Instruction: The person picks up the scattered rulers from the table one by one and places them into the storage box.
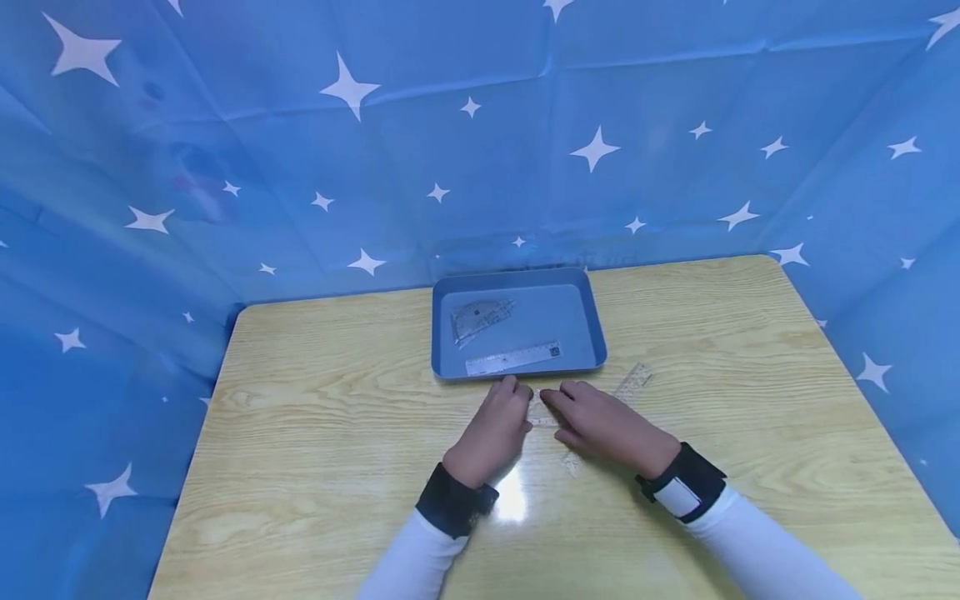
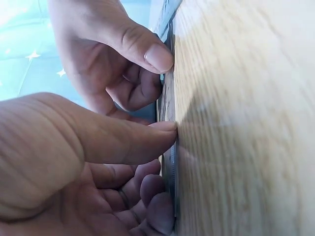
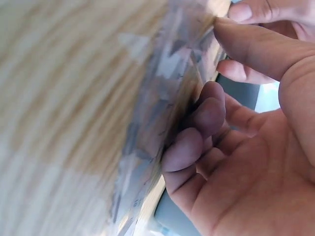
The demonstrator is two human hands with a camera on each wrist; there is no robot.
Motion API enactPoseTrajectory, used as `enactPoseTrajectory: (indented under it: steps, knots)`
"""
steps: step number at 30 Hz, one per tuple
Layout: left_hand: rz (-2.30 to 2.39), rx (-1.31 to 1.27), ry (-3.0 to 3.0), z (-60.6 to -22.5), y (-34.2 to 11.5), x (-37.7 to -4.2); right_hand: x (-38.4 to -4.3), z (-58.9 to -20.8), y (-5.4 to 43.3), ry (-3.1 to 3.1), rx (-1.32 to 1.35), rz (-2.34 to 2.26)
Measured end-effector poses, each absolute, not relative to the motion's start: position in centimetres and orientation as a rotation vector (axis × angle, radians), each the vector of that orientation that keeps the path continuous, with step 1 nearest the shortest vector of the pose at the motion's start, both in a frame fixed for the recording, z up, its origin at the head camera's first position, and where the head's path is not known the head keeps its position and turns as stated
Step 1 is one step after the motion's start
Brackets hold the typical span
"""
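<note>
A clear plastic set square (image 1: 633, 381) with printed scale marks lies close over the table, largely hidden under my right hand (image 1: 606, 427). My left hand (image 1: 491, 435) is at its left side, thumb and fingertips pinching its edge. The thumb (image 2: 152, 140) of that hand is low by the tabletop in the left wrist view. From the right, my right hand pinches the set square near the same corner, its other fingers curled against the clear plastic (image 3: 150, 115) in the right wrist view. Both hands' fingertips are close together.
Just beyond the hands stands a shallow blue tray (image 1: 594, 321). It holds a clear ruler (image 1: 513, 358) along its front and a clear protractor (image 1: 474, 315) overlapping other clear plastic at its left. A blue star-patterned cloth (image 1: 480, 167) hangs behind the wooden table (image 1: 315, 442).
</note>
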State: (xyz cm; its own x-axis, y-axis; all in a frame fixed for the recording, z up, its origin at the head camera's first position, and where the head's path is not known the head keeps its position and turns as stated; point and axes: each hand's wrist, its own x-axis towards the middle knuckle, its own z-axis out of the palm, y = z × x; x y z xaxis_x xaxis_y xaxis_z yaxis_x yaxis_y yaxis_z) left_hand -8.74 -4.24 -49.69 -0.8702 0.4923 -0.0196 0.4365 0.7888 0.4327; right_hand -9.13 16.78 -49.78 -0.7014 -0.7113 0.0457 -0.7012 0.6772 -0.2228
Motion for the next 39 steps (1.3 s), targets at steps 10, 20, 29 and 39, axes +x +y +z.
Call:
enactPoseTrajectory:
  steps: [10,20,29,39]
  knots:
    - [0.748,0.595,2.758,-49.6,-4.0,-8.7,-10.0,-50.1,15.9,2.696,-0.960,-0.560]
    - [0.804,0.552,2.676,-49.9,-4.2,-8.7,-10.8,-49.6,15.8,2.559,-0.841,-0.711]
    - [0.799,0.508,2.714,-49.5,-4.2,-8.4,-10.3,-49.5,15.7,2.590,-0.869,-0.705]
    - [0.790,0.489,2.786,-49.2,-4.2,-8.5,-9.7,-49.4,15.6,2.656,-0.969,-0.658]
